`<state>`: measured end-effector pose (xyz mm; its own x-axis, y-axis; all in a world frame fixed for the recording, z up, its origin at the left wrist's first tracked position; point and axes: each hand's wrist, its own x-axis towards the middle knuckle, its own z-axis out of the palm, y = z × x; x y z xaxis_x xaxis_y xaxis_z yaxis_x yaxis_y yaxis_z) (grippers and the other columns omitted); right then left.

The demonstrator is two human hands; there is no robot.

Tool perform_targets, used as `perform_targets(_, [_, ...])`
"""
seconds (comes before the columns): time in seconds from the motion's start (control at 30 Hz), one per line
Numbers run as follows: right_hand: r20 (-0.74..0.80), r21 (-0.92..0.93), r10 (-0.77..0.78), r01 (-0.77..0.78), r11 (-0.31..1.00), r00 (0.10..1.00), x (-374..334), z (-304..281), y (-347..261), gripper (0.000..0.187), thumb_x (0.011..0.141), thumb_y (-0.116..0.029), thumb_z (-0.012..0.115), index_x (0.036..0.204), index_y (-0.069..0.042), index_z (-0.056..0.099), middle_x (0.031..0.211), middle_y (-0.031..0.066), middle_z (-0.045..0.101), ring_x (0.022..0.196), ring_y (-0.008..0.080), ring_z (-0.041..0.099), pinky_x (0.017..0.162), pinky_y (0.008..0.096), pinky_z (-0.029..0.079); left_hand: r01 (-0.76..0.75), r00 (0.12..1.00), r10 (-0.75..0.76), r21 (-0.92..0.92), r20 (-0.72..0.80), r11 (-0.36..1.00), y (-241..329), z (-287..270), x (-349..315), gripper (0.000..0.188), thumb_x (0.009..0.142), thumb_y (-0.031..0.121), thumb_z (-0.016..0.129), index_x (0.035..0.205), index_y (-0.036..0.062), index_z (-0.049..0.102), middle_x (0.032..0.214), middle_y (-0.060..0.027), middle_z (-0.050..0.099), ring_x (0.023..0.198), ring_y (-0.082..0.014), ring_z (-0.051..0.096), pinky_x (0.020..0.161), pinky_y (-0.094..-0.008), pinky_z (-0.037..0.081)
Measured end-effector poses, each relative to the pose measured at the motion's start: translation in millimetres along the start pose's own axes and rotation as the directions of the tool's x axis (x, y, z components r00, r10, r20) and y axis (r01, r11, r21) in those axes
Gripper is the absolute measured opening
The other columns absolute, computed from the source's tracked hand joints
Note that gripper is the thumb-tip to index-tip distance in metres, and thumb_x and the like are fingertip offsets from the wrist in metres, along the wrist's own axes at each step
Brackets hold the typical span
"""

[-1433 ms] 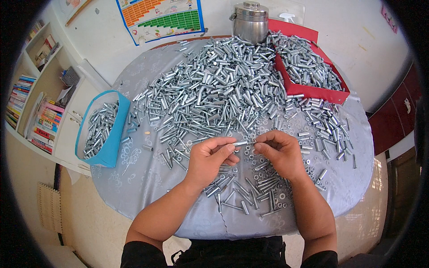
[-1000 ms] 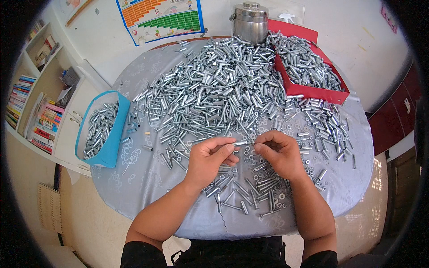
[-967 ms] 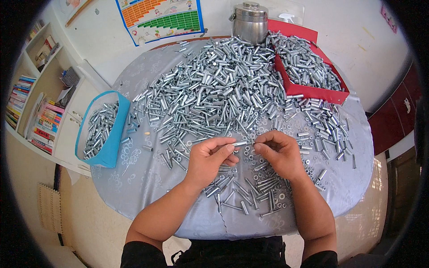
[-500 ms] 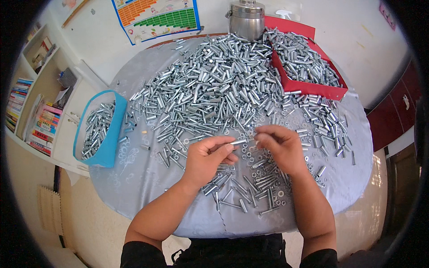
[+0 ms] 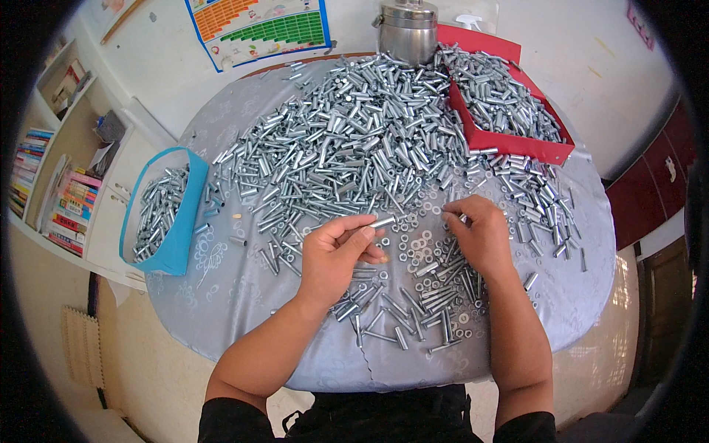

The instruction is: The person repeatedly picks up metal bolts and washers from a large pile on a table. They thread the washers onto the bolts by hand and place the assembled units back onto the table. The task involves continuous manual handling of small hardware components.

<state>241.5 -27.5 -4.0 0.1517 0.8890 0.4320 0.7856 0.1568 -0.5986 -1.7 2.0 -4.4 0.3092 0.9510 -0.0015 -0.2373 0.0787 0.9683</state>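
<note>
Pinched between the thumb and fingers of my left hand [image 5: 336,251] is a shiny expansion bolt [image 5: 385,222], its sleeved shaft pointing to the right. My right hand [image 5: 478,232] is a short way right of it, fingers curled down and closed over the washers and bolts; whatever lies between the fingertips is hidden. Flat washers [image 5: 421,244] and hex nuts lie loose between the hands. Below them spreads a scatter of long bolts [image 5: 436,299] and sleeves. Beyond my hands rises a large heap of metal sleeves and bolts [image 5: 347,140].
A blue open container [image 5: 193,214] filled with metal parts stands at the left. At the far right is a red box [image 5: 517,151] heaped with sleeves, beside a steel pot [image 5: 408,33]. Grey cloth covers the round table [image 5: 244,317]. A bookshelf [image 5: 66,177] stands left.
My right hand has drawn back to the right, away from the bolt's end. My left hand still grips the bolt, which has shifted slightly left and up.
</note>
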Motion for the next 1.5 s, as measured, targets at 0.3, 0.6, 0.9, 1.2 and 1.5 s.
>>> perform_targets(0.3, [0.135,-0.137,-0.199,0.217,0.966,0.971,4.5,27.2,-11.8,0.021,0.072,-0.024,0.076,0.078,-0.006,0.069,0.076,0.0119,0.061,0.077,0.0323,0.060,0.072,0.0427,0.047,-0.006,1.000,0.006,-0.001,0.007,1.000,-4.3,0.3,1.4,0.022,0.091,0.005,0.061,0.112,-0.0038,0.063,0.098,-0.0145,0.071,0.073,-0.0157,0.069,0.063,-0.0277,0.058])
perform_targets(0.6, [0.128,0.054,-0.037,0.030,0.998,0.991,-2.4,15.7,-15.5,0.016,0.077,-0.015,0.073,0.089,-0.005,0.070,0.082,0.0126,0.066,0.076,0.0280,0.063,0.071,0.0376,0.049,0.002,0.999,-0.003,0.025,0.036,1.000,-1.8,-0.3,-0.2,0.022,0.092,0.004,0.061,0.113,-0.0032,0.063,0.098,-0.0144,0.071,0.074,-0.0161,0.069,0.066,-0.0288,0.059])
perform_targets(0.9, [0.295,0.524,0.124,-0.269,0.808,0.947,-7.7,6.1,-34.8,0.020,0.084,-0.005,0.070,0.104,-0.001,0.068,0.086,0.0034,0.068,0.077,0.0085,0.061,0.070,0.0242,0.049,-0.007,0.997,0.002,0.066,0.071,0.998,-3.1,0.1,-1.2,0.021,0.092,0.004,0.061,0.112,-0.0028,0.064,0.096,-0.0120,0.070,0.075,-0.0158,0.069,0.065,-0.0272,0.058])
perform_targets(1.2, [0.359,0.586,0.111,-0.316,0.746,0.927,-8.2,6.7,-29.4,0.021,0.083,-0.003,0.071,0.104,0.000,0.067,0.089,0.0026,0.068,0.078,0.0085,0.060,0.071,0.0237,0.049,-0.008,0.997,0.000,0.090,0.084,0.996,-4.5,-0.5,-2.0,0.021,0.092,0.006,0.062,0.111,-0.0024,0.067,0.094,-0.0108,0.070,0.076,-0.0159,0.069,0.065,-0.0255,0.058])
perform_targets(1.5, [0.448,0.581,0.100,-0.374,0.723,0.889,-8.5,5.9,-29.5,0.015,0.091,-0.013,0.065,0.095,0.002,0.067,0.080,0.0031,0.066,0.073,0.0079,0.058,0.065,0.0232,0.047,-0.001,0.995,-0.008,0.092,0.097,0.996,-1.2,-0.1,-2.8,0.021,0.092,0.004,0.061,0.111,-0.0031,0.066,0.093,-0.0108,0.070,0.077,-0.0157,0.069,0.067,-0.0261,0.058])
